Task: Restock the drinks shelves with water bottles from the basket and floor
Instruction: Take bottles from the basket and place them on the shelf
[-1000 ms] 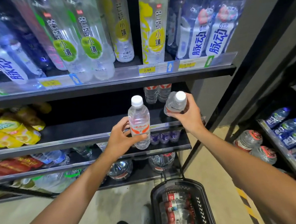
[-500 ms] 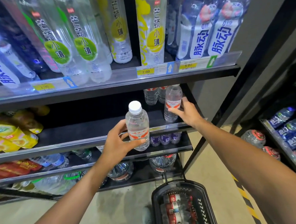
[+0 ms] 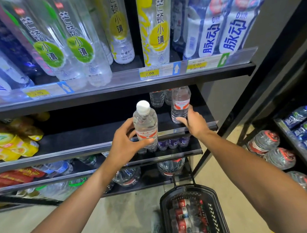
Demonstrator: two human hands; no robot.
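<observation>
My left hand (image 3: 126, 142) is closed around a clear water bottle (image 3: 146, 125) with a white cap and red label, held upright just in front of the middle shelf (image 3: 88, 137). My right hand (image 3: 195, 121) grips the base of a second water bottle (image 3: 181, 103), which stands upright on that shelf at its right end. Two similar bottles (image 3: 157, 98) stand behind it. Below, on the floor, a black basket (image 3: 163, 206) holds several red-labelled water bottles (image 3: 183, 216) lying down.
The top shelf (image 3: 121, 89) carries tall flavoured-water bottles behind a price strip. Yellow packs (image 3: 11, 144) lie at the middle shelf's left. Lower shelves hold purple-capped bottles (image 3: 172, 143) and big jugs (image 3: 170, 167). Large jugs (image 3: 263, 142) lie on the floor to the right beside another rack.
My right hand carried its bottle from tilted in the air onto the shelf, where it now stands upright. My left hand and its bottle have barely moved.
</observation>
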